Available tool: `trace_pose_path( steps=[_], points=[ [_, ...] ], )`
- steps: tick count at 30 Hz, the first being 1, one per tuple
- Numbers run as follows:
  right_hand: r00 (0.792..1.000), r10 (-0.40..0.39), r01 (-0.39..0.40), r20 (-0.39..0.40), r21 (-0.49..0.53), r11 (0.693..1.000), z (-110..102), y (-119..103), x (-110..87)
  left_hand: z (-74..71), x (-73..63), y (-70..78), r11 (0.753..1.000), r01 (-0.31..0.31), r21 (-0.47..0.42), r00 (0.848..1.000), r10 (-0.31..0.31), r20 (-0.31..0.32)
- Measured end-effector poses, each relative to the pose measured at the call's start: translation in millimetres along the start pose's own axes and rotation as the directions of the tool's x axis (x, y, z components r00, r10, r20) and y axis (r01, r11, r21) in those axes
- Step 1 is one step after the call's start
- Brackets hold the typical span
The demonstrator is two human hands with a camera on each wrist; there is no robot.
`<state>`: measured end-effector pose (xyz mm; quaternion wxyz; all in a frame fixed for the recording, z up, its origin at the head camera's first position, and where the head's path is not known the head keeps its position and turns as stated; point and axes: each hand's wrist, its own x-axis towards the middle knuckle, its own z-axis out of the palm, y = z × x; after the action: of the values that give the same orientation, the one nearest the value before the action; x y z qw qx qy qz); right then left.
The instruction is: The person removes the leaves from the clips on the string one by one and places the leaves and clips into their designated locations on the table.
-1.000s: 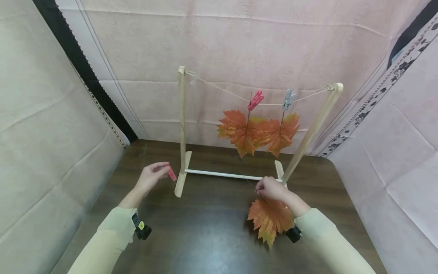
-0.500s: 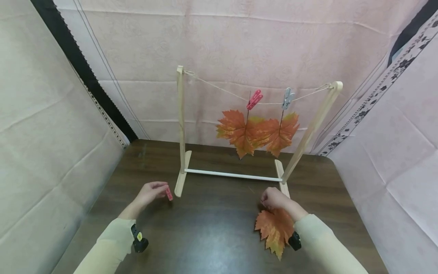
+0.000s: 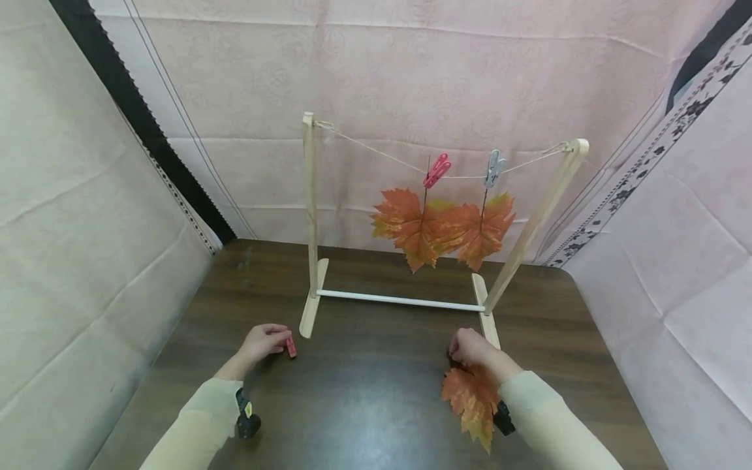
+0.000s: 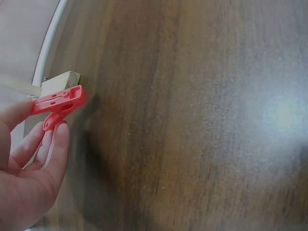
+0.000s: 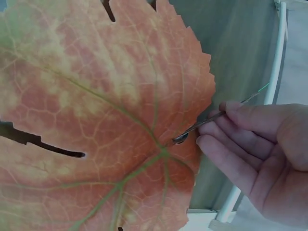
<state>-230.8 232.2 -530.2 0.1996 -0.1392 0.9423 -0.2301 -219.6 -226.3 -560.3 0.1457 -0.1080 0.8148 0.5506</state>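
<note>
In the left wrist view my left hand pinches a red clothespin by its two handles, between thumb and fingers. The head view has this left hand low over the table, left of the wooden stand. My right hand pinches an orange artificial maple leaf by its thin stem. That leaf hangs toward the table's front, partly covered by the wrist in the head view. Two similar leaves hang on the string, one by a red clothespin, the other by a light blue clothespin.
The stand has a left post, a right post and a white crossbar low between them. Its wooden feet rest on the brown table. Pale cloth encloses the back and both sides.
Both hands have moved down toward the table's front, the left with the clothespin, the right with the leaf. The right hand has come away from the crossbar. The hanging leaves stay put.
</note>
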Motion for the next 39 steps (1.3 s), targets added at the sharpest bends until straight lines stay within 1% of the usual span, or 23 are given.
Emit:
trace_pose_path(
  steps=[4,7,11,14,18,22,31,35,37,39],
  points=[
    [1.000,0.019,-0.019,-0.020,0.007,1.000,4.5,4.6,0.6,4.1,1.2,-0.4,1.000,-0.007,0.024,1.000,0.008,-0.020],
    [0.999,0.035,-0.035,-0.030,-0.001,0.999,6.3,6.9,0.5,6.9,2.0,-1.3,0.999,-0.012,0.053,0.999,0.014,-0.051],
    [0.998,0.039,-0.041,-0.052,-0.024,0.999,7.9,8.8,0.6,9.7,2.4,-3.5,0.988,-0.015,0.153,0.993,0.032,-0.113],
    [0.997,0.032,-0.035,-0.073,-0.048,0.998,8.6,9.4,1.0,11.1,2.7,-4.9,0.977,0.000,0.214,0.988,0.033,-0.151],
    [0.996,0.013,-0.020,-0.087,-0.077,0.997,8.8,9.7,1.5,11.9,4.9,-7.1,0.973,0.006,0.233,0.982,0.039,-0.186],
    [0.997,0.000,-0.007,-0.083,-0.086,0.996,8.0,9.6,1.5,11.9,5.7,-7.7,0.965,-0.006,0.262,0.974,0.065,-0.216],
    [0.998,-0.023,0.020,-0.060,-0.049,0.999,0.5,3.4,-0.1,12.4,4.0,-6.2,0.956,-0.021,0.293,0.971,0.089,-0.220],
    [0.997,-0.046,0.042,-0.065,-0.063,0.997,-4.2,0.1,-1.0,10.5,4.5,-5.1,0.955,-0.032,0.296,0.970,0.101,-0.221],
    [0.996,-0.059,0.054,-0.071,-0.074,0.996,-8.2,-1.3,-1.5,7.9,5.0,-2.3,0.959,-0.034,0.282,0.971,0.099,-0.218],
    [0.995,-0.065,0.061,-0.077,-0.059,0.996,-14.6,-3.6,-2.4,4.1,5.9,3.6,0.963,-0.041,0.266,0.973,0.099,-0.207]
  ],
)
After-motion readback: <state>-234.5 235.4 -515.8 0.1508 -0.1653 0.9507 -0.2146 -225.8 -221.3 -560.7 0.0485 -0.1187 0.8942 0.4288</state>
